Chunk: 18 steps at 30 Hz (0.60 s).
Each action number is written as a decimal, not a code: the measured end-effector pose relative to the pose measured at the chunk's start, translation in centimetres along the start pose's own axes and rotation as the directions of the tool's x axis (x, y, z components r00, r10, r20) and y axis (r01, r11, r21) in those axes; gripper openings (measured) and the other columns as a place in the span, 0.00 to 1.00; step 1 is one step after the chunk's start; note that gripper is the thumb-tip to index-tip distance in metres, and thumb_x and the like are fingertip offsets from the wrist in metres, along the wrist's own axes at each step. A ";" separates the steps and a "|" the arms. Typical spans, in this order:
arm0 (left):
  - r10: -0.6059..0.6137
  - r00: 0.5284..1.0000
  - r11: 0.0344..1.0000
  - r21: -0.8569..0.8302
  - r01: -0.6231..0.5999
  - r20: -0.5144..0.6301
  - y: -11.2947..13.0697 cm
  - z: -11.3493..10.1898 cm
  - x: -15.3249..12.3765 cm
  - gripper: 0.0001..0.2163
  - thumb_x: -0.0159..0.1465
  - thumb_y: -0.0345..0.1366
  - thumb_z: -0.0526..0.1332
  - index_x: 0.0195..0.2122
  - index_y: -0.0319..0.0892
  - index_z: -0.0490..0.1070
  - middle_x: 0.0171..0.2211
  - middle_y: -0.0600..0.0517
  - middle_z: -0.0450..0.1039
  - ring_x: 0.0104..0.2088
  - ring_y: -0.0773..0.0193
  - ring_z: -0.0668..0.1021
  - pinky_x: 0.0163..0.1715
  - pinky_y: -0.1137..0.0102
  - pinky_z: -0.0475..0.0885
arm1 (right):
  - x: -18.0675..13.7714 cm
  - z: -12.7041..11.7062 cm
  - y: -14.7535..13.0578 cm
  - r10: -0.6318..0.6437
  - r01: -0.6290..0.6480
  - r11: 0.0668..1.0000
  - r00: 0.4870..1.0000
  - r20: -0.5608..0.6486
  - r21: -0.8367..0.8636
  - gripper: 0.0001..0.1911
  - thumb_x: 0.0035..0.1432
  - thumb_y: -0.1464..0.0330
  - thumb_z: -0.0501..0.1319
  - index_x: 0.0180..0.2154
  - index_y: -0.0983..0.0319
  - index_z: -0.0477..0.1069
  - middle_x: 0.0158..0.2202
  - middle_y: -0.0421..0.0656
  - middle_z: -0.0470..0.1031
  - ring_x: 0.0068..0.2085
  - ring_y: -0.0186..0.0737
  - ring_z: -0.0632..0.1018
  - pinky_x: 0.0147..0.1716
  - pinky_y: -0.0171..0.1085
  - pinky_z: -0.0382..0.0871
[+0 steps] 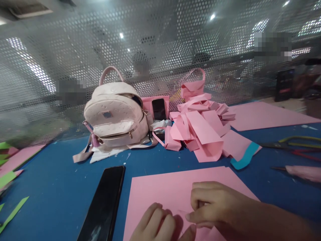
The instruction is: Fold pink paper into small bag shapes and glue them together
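Note:
A sheet of pink paper (160, 184) lies flat on the blue table in front of me. Over it, at the bottom of the head view, both hands work on a smaller folded piece of pink paper (210, 233). My left hand (156, 223) is closed, its fingers curled and its thumb at the near edge of that piece. My right hand (222, 204) comes in from the right, also closed, with thumb and fingers bent down onto the folded piece. The lower part of this piece is cut off by the frame.
A black phone (103, 204) lies left of the sheet. Behind stand a pale pink backpack (115, 113) and a heap of pink paper pieces (198, 124). Scissors (278, 144) and a pink-handled pointed tool (302, 172) lie at right. A perforated metal screen (160, 43) closes the back.

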<state>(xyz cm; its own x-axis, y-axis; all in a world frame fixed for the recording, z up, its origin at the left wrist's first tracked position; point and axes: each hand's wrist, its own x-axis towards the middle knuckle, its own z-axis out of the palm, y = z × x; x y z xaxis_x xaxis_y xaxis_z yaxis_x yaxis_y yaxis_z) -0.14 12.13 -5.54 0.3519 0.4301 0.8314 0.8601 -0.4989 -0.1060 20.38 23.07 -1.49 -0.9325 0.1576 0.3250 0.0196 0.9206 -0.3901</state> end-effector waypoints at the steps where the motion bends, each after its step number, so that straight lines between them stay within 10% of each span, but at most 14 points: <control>1: -0.008 1.000 1.000 0.002 0.008 -0.005 0.0 0.0 0.0 0.08 0.68 0.34 0.64 0.40 0.56 0.82 0.30 0.53 0.67 0.32 0.60 0.68 0.46 0.63 0.65 | 0.1 0.0 -0.1 0.014 -0.014 0.999 1.000 0.007 -0.041 0.08 0.71 0.68 0.58 0.42 0.56 0.77 0.33 0.38 0.70 0.34 0.34 0.69 0.32 0.35 0.57; 10: 0.039 0.999 0.999 -0.009 -0.039 0.035 -0.3 -0.2 -0.2 0.08 0.66 0.31 0.64 0.41 0.52 0.80 0.30 0.54 0.68 0.32 0.61 0.68 0.42 0.63 0.68 | 1.1 -0.4 -0.1 -0.068 0.071 0.958 0.997 0.018 -0.276 0.14 0.71 0.60 0.59 0.55 0.54 0.72 0.32 0.40 0.67 0.31 0.39 0.62 0.29 0.38 0.49; 18: 0.124 0.950 0.990 0.032 -0.139 0.286 -1.1 -2.9 0.5 0.14 0.69 0.31 0.62 0.53 0.55 0.75 0.36 0.53 0.73 0.35 0.63 0.75 0.46 0.64 0.73 | 1.2 -4.8 -1.3 0.005 0.063 0.976 0.950 0.311 -0.210 0.13 0.66 0.74 0.60 0.50 0.56 0.76 0.30 0.41 0.73 0.33 0.42 0.69 0.30 0.41 0.52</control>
<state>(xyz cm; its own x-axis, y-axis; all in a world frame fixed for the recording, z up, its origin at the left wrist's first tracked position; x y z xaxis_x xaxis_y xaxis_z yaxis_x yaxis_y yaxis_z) -1.99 10.75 -3.43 0.5466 0.5623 0.6205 0.8144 -0.5294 -0.2377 20.94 23.76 3.57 -0.9983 0.0434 0.0387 0.0359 0.9832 -0.1787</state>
